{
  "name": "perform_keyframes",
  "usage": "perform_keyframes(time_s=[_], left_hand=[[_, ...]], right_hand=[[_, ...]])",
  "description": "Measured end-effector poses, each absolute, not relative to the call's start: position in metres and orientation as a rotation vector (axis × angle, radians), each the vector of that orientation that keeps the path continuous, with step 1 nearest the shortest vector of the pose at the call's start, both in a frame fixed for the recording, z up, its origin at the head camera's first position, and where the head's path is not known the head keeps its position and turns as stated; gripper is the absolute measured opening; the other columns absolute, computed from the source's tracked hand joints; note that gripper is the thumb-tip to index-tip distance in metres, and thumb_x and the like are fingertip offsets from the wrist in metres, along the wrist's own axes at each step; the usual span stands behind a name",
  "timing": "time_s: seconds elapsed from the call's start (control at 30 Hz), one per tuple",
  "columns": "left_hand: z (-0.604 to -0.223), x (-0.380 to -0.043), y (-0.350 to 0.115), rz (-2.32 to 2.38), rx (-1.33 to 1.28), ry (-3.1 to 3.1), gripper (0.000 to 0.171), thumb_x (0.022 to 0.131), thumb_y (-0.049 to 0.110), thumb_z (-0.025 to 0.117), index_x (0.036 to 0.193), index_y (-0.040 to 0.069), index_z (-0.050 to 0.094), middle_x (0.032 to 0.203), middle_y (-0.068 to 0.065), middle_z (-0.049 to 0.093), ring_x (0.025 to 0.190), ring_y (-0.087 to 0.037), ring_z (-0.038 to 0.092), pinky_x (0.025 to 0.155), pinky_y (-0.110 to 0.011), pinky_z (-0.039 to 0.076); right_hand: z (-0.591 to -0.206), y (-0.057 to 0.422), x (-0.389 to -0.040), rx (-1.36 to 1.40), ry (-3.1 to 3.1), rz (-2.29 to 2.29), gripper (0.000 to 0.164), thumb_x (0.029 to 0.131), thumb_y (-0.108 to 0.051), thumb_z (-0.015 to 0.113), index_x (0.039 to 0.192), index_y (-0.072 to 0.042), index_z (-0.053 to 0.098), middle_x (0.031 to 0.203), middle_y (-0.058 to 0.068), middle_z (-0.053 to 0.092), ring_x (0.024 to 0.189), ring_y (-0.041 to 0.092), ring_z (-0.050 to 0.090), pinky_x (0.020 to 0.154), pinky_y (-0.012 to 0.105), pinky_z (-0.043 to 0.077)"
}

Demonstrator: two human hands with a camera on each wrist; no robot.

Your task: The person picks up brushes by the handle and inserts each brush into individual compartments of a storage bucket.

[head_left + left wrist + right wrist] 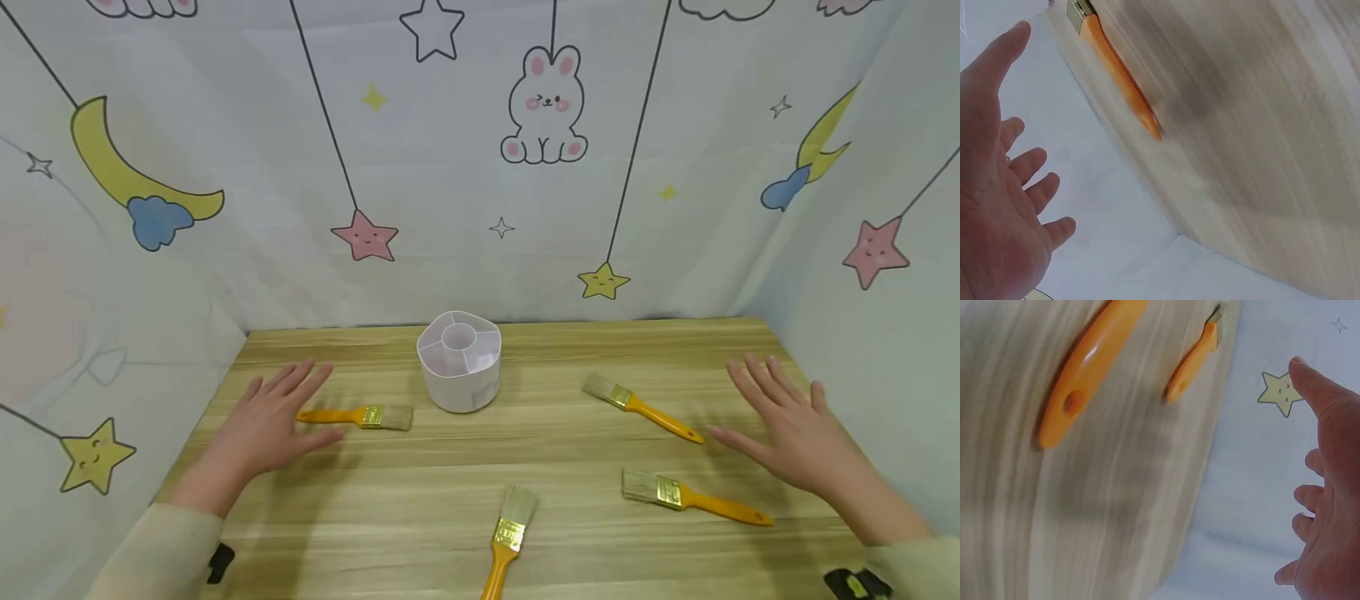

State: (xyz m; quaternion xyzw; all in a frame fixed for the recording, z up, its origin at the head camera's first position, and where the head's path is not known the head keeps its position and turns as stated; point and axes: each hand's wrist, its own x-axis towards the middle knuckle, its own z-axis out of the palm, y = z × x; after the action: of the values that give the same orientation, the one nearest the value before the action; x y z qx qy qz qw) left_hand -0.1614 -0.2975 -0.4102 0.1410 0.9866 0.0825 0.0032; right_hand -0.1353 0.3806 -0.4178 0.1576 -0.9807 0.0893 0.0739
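Left hand (273,417): thumb spread from extended fingers, nothing held. Right hand (791,429): likewise. Left brush (371,417): handle end seen between left thumb and fingers. Far brush (643,408): handle tip just beside right thumb. Near brush (693,499): bodyward of right thumb. Middle brush (510,533): between hands, bodyward of all fingers. Tub (457,392): beyond left fingertips, rightward; brushless. Progress: apparently none; handling all four, loose on table (420,467), remains.
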Motion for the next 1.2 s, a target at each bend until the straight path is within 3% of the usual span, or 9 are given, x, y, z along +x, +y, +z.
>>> perform_keyframes(time_s=[0.67, 0.83, 1.2], left_hand=[[-0.401, -0.177, -0.297, 0.121, 0.604, 3.039, 0.098, 0.086, 0.062, 0.082, 0.163, 0.014, 0.045, 0.167, -0.025, 0.040, 0.151, -0.050, 0.038, 0.121, -0.077, 0.023], [-0.404, -0.180, -0.298, 0.093, 0.649, 3.023, 0.093, 0.088, 0.061, 0.081, 0.162, 0.015, 0.049, 0.166, -0.024, 0.042, 0.151, -0.049, 0.040, 0.122, -0.077, 0.024], [-0.415, -0.187, -0.298, 0.076, 0.710, 2.992, 0.084, 0.090, 0.055, 0.082, 0.158, 0.015, 0.054, 0.164, -0.022, 0.046, 0.150, -0.047, 0.042, 0.123, -0.074, 0.025]], right_hand=[[-0.394, 0.325, -0.160, 0.592, -2.994, 0.403, 0.102, 0.099, -0.055, 0.072, 0.173, -0.014, 0.014, 0.176, 0.024, 0.014, 0.164, 0.044, 0.004, 0.122, 0.080, -0.007], [-0.389, 0.309, -0.167, 0.631, -3.004, 0.399, 0.102, 0.099, -0.057, 0.072, 0.173, -0.016, 0.016, 0.177, 0.022, 0.015, 0.163, 0.046, 0.007, 0.121, 0.083, -0.001], [-0.382, 0.275, -0.178, 0.696, -3.002, 0.403, 0.100, 0.098, -0.061, 0.070, 0.172, -0.014, 0.022, 0.178, 0.017, 0.013, 0.163, 0.045, 0.007, 0.121, 0.083, 0.000]])
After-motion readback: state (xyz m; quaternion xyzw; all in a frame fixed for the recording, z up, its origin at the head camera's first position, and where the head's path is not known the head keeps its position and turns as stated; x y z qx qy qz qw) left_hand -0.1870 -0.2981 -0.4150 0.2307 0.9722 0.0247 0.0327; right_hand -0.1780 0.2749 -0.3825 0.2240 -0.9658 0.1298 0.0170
